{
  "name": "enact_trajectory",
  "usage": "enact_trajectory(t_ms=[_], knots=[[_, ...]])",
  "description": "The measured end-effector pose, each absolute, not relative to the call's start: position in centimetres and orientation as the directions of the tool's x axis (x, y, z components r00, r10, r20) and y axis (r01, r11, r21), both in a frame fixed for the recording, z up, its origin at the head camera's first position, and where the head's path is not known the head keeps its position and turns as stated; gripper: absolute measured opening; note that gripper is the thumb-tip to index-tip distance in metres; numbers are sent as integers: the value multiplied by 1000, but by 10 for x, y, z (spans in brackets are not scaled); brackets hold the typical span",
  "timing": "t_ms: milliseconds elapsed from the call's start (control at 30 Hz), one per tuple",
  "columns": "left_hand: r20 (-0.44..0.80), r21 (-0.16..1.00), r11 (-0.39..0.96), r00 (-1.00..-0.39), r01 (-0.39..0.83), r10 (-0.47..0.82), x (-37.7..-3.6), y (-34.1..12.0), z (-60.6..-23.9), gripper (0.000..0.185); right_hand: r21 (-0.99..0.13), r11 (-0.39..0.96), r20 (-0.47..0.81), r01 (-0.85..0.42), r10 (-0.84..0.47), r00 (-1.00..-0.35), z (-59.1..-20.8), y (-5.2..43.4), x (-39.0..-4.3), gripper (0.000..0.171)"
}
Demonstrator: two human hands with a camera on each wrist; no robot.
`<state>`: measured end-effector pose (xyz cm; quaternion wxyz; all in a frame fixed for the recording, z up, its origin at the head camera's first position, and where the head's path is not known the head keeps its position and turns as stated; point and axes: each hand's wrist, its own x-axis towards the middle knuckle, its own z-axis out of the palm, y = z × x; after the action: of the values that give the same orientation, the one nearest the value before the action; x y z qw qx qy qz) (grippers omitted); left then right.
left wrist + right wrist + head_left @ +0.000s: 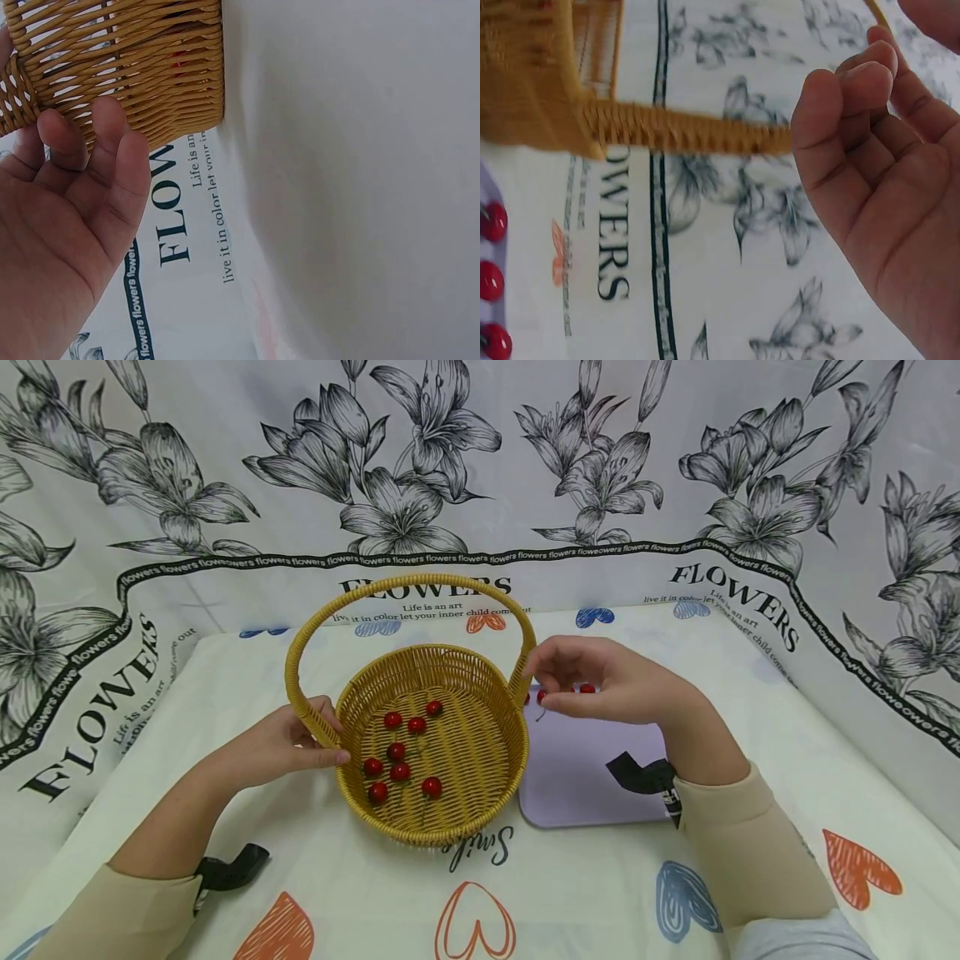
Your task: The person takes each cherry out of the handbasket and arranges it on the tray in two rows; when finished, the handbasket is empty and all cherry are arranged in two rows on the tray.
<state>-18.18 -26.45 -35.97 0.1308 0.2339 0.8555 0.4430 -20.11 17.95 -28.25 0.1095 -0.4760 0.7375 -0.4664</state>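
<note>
A round yellow wicker basket (472,735) with a tall arched handle (420,581) stands in the middle of the table. Several red cherries (396,752) with stems lie inside it, mostly on the left. My left hand (300,739) grips the basket's left side at the foot of the handle, thumb toward the rim and fingers along the outer wall. On the other side, my right hand (607,681) hovers over a lilac tray (585,785), its fingers loosely bent beside the handle. Nothing shows between its fingers and thumb. More cherries (491,281) sit along the tray's far edge.
A white tablecloth (360,893) with printed hearts and lettering covers the table. Behind it rises a flower-printed cloth (517,518) with a black text border. A black strap (232,868) hangs at the left wrist, another strap (645,774) at the right.
</note>
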Motion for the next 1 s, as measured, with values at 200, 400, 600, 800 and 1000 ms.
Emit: enact_trajectory(t_ms=[200,400,600,800,1000], knots=[[-18,817,501,-856,285,516,-182,-264,-360,26,-772,143,222,-620,-853,-473,-294,144,-188,28],[-14,810,507,-856,293,517,-183,-263,-361,26,-704,273,127,-656,-860,-494,-317,108,-180,21],[-24,812,510,-857,284,515,-184,-264,-362,26,-519,493,24,-699,-809,-588,-347,74,-171,16],[-8,814,500,-854,297,520,-184,-264,-363,26,-324,716,-148,-618,-684,-714,-357,56,-161,25],[5,819,486,-851,304,525,-184,-264,-365,25,-286,635,-248,-718,-773,-585,-359,54,-165,49]])
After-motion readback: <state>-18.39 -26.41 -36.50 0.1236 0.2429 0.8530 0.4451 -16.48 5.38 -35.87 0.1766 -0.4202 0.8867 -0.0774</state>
